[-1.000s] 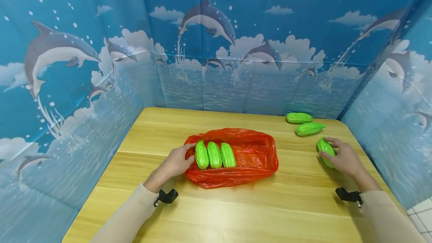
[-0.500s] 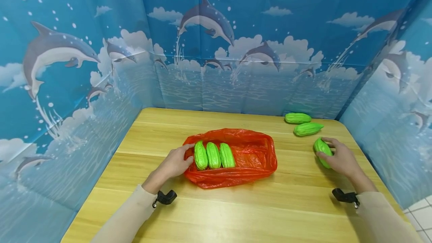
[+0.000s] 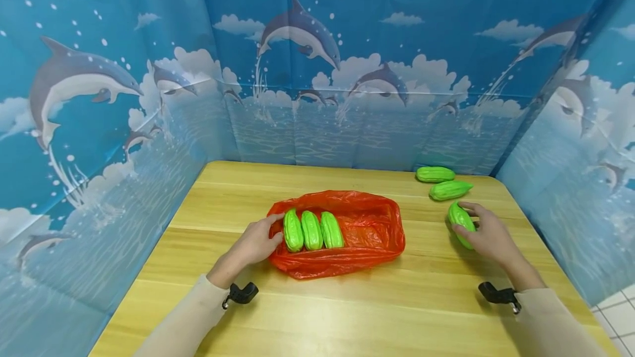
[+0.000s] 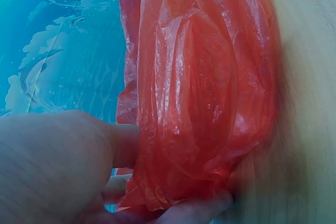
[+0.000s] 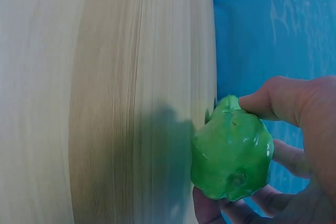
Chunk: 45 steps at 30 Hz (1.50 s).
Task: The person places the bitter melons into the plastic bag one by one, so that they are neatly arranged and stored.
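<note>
The left hand [image 3: 255, 241] pinches the left end of the red bag [image 3: 342, 264], seemingly to steady it around three gourds [image 3: 311, 230], while the right hand [image 3: 488, 236] grips another gourd [image 3: 458, 218] between thumb and fingers, over toward the bench's [image 3: 317, 318] right side.

The head view overlooks the table [image 3: 322, 313]; wrist views share it, closer.

Head view: bright, evenly exposed; glare whitens the table [image 3: 322, 315] at front — soft shadow beside the right sleeve [image 3: 558, 318]. Left wrist view: hazy, cyan-tinted, upper-left bloom; highlights streak the red bag [image 4: 176, 82]. Right wrist view: slightly soft — diffuse shadow mid-frame.
</note>
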Available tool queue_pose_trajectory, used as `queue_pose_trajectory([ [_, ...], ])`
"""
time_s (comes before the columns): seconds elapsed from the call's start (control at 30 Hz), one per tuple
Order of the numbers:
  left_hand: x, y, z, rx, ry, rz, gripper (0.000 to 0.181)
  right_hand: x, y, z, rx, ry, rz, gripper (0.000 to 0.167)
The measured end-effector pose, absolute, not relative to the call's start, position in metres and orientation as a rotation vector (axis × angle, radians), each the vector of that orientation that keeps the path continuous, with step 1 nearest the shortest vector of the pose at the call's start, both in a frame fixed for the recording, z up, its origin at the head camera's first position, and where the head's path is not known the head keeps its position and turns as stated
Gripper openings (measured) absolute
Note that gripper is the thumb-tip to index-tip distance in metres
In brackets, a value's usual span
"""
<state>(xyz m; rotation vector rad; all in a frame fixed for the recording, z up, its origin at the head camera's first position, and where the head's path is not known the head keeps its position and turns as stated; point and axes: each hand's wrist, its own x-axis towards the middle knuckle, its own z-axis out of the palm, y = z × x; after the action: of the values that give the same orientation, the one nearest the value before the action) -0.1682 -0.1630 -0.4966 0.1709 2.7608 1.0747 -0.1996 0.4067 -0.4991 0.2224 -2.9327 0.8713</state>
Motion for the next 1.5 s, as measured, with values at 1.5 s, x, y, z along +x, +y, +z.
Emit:
queue_pose_trajectory([
  [1.5, -0.166, -0.165, -0.499, 0.184, 2.785, 1.086, 0.066, -0.19, 0.345, -0.479, 0.379, -2.923, 0.971, 0.073],
])
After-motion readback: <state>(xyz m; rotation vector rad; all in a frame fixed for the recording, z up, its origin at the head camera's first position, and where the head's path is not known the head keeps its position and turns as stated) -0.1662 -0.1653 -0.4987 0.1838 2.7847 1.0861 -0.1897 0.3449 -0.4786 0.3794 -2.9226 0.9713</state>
